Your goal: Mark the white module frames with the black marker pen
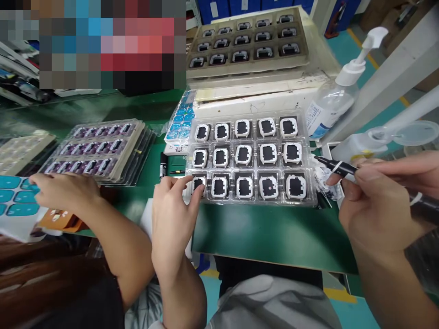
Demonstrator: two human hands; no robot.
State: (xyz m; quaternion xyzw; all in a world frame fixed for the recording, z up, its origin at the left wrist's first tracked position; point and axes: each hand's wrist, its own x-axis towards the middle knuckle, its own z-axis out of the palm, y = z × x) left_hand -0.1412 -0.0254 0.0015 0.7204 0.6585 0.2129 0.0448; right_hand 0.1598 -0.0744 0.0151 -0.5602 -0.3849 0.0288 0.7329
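from my remote station i had the clear tray (313, 185) on the green bench (270, 230), directly in front of the wearer. its white frames (243, 155) sat in three rows of five, one per pocket.

left hand (172, 217): positioned at the near-left pocket. thumb and forefinger stood apart, with the corner frame (198, 182) between them; i could not tell whether they pressed on it.

right hand (373, 205): clamped around a black marker (343, 168), tip pointing left, just beside the tray's right edge.

handling notes: in my judgement, this step called for a light pinch on the frame's outer rim, with fingertips kept off the dark centre. a sideways pull could have disturbed the neighbouring pocket, so a straight, vertical movement was preferable. i also judged that the marker tip needed to stay outside the tray while the fingers worked, since stray ink would show readily on white surfaces.
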